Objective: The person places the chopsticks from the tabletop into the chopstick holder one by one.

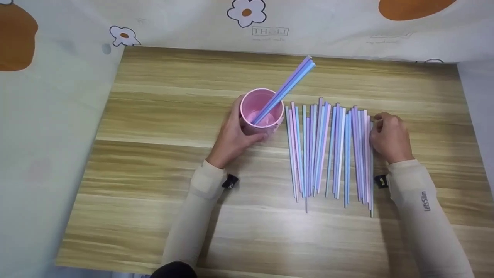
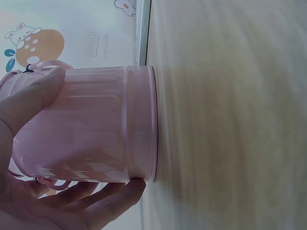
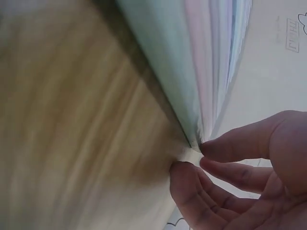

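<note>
My left hand (image 1: 236, 133) curls round the side of a small pink bucket (image 1: 259, 92), which stands upright on the table; its ribbed wall and side loops show in the left wrist view. Several purple and blue chopsticks (image 1: 287, 87) lean in it toward the upper right. To its right lies a row of pastel chopsticks (image 1: 318, 146), side by side. At the row's right end is my right hand (image 1: 391, 137), fingers loosely bent. In the right wrist view the thumb touches the end of a green chopstick (image 3: 163, 72); a gap shows between that end and the lower fingers.
The wood-grain table (image 1: 154, 173) meets a pale cloth (image 1: 185, 23) with flower and orange prints along its back and left side. A small black device (image 1: 230, 181) sits at the left wrist, and another black device (image 1: 381, 181) at the right.
</note>
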Motion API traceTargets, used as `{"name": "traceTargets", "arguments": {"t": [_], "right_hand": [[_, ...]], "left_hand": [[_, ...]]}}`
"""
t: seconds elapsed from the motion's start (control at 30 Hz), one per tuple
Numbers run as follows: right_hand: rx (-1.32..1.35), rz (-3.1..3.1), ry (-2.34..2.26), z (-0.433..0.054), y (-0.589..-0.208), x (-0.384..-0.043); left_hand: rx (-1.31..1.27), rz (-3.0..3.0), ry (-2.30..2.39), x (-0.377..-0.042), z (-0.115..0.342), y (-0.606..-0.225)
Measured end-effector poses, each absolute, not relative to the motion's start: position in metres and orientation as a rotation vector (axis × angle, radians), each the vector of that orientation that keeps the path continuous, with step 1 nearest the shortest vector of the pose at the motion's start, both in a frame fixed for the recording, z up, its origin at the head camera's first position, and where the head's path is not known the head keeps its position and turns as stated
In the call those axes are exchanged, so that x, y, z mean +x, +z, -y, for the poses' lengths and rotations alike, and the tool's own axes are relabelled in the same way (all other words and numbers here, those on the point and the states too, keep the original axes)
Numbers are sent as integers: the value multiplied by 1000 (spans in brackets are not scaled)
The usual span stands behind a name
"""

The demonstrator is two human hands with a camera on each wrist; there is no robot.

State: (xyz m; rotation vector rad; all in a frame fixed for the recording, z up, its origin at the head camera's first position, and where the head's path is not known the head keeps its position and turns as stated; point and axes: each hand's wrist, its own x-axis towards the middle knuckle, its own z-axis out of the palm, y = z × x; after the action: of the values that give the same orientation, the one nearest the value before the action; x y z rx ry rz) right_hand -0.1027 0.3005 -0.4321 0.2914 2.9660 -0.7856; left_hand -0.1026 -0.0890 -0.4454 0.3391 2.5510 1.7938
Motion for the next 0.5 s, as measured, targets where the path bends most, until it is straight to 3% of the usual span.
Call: {"name": "traceTargets", "arguments": {"t": [0.5], "right_hand": [[195, -2942, -723, -305, -430, -101]], "left_hand": [[326, -2543, 1791, -104, 88, -445]]}}
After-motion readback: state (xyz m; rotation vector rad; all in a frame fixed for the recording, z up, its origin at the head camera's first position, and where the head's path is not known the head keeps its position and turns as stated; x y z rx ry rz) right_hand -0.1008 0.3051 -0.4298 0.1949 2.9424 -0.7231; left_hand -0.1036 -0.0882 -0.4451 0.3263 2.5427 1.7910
